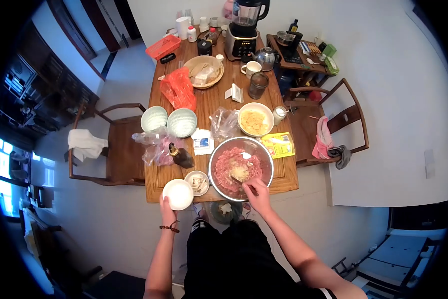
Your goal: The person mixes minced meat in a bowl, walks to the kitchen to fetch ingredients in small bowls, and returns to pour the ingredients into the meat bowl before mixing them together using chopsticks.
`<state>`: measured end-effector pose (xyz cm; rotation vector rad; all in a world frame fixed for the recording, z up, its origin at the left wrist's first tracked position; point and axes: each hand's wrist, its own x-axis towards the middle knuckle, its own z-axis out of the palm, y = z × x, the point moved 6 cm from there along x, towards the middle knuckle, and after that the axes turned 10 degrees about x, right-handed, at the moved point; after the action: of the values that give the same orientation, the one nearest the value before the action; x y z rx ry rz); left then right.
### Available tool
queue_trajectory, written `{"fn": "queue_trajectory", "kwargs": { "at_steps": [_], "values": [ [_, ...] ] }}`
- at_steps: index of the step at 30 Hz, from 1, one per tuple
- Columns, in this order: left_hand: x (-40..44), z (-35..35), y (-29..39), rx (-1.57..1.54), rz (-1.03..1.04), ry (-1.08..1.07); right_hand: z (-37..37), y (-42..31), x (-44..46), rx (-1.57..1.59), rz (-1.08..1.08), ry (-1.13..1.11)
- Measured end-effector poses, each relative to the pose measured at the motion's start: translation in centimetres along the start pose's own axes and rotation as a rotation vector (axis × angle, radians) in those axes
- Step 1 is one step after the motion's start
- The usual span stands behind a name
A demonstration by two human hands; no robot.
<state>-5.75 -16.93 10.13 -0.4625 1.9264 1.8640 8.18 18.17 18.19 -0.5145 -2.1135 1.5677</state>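
Observation:
My left hand grips a small white bowl by its near left side, at the table's front edge. In my right hand is a thin dark utensil, probably a spoon, whose tip reaches into a large steel mixing bowl. That bowl holds pink minced meat with a pale yellowish minced heap and a white patch on top. Between the two bowls stands a small dish with light scraps in it. A dark bottle is just beyond the white bowl.
Behind the mixing bowl are a bowl of yellow food, a yellow packet and clear plastic bags. Two pale green bowls sit left, near a red bag. A blender stands at the back. Chairs flank the table.

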Motion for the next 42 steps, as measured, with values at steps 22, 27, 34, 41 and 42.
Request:
{"fn": "queue_trajectory", "kwargs": {
  "at_steps": [22, 27, 34, 41, 42],
  "values": [
    [13.4, -7.0, -6.0, 0.466, 0.127, -0.022, 1.3, -3.0, 1.1, -0.246, 0.099, 0.224],
    [12.9, -6.7, -6.4, 0.485, 0.139, 0.007, 0.0, -3.9, 3.4, -0.256, 0.028, 0.105],
    [-1.0, 5.6, -3.4, 0.578, 0.322, 0.249, -0.5, -1.8, 10.3, -0.102, -0.261, -0.247],
    [-3.1, 19.0, -9.6, -0.052, -0.379, -0.065, -5.5, -0.1, 11.4, -0.297, -0.055, -0.432],
    [-2.6, 19.2, -10.3, -0.024, -0.379, -0.105, -5.4, 0.1, 10.3, -0.251, -0.025, -0.512]
  ]
}}
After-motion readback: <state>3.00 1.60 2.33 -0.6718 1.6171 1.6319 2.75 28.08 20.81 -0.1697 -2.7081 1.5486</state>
